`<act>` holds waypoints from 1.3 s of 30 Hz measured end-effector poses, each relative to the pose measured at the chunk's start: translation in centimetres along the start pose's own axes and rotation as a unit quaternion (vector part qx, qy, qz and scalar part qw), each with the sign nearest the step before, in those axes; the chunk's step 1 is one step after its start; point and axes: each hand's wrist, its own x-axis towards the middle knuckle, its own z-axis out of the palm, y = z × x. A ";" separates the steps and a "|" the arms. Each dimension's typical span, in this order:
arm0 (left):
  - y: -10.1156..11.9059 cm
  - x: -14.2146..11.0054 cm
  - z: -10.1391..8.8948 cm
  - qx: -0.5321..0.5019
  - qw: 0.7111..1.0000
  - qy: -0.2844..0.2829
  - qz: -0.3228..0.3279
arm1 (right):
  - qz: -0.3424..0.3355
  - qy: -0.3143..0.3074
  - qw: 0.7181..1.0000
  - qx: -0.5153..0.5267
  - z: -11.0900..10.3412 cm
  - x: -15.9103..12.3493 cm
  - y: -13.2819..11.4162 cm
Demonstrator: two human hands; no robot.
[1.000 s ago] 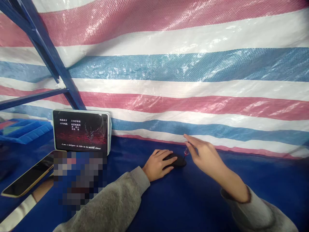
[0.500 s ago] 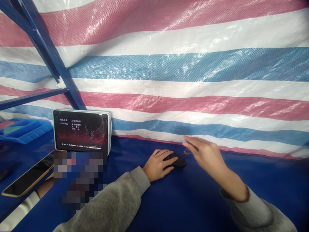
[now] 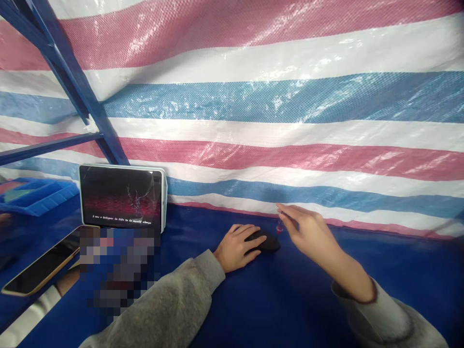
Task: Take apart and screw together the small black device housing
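Observation:
My left hand (image 3: pixel 239 247) lies over a flat, rounded black object that looks like a computer mouse (image 3: pixel 270 242), holding it down against the blue table. Its fingers are spread across the near side and cover part of it. Above the far right end of the mouse, my right hand (image 3: pixel 308 227) pinches the top of a small screwdriver (image 3: pixel 279 228) with a clear and red handle. The screwdriver stands nearly upright, its lower end at the edge of the mouse. The exact contact point of the tip is too small to make out.
A tablet (image 3: pixel 121 195) playing a video stands at the left, with a phone (image 3: pixel 47 263) nearby. Another person's sleeve (image 3: pixel 34 314) reaches in at lower left. Behind are a blue divided tray (image 3: pixel 47 195), a blue metal frame (image 3: pixel 78 87) and a striped plastic sheet (image 3: pixel 253 101).
My right hand and the screwdriver have shifted only very slightly. My left hand stays on the mouse. On the tablet, the upper lines of text have disappeared.

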 end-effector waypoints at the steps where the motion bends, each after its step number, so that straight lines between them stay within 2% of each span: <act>1: 0.0 0.0 0.0 -0.001 1.000 -0.001 0.000 | 0.000 -0.001 1.000 -0.001 0.0 0.0 0.0; 12: -0.1 -0.1 0.0 -0.006 1.000 -0.009 -0.003 | 0.015 -0.018 0.999 -0.042 0.1 -0.1 0.3; 16: 0.0 -0.1 0.0 -0.009 1.000 -0.009 -0.005 | 0.009 -0.028 0.999 -0.026 0.1 0.0 0.0; 21: -0.1 -0.1 0.1 -0.011 1.000 -0.006 -0.008 | 0.001 -0.005 1.000 -0.024 0.2 -0.1 -0.1; 25: -0.1 -0.1 0.0 -0.013 1.000 -0.007 -0.009 | -0.002 -0.018 1.000 0.004 0.2 -0.1 -0.1; 30: -0.1 -0.1 0.1 -0.015 1.000 -0.005 -0.008 | -0.004 0.014 1.000 0.002 0.3 -0.1 -0.1; 35: -0.1 -0.1 0.1 -0.018 1.000 -0.005 -0.006 | 0.002 -0.013 1.000 0.005 0.2 -0.1 -0.3; 39: -0.1 -0.1 -0.1 -0.016 1.000 -0.010 -0.009 | 0.007 -0.002 1.000 0.002 0.3 0.0 -0.3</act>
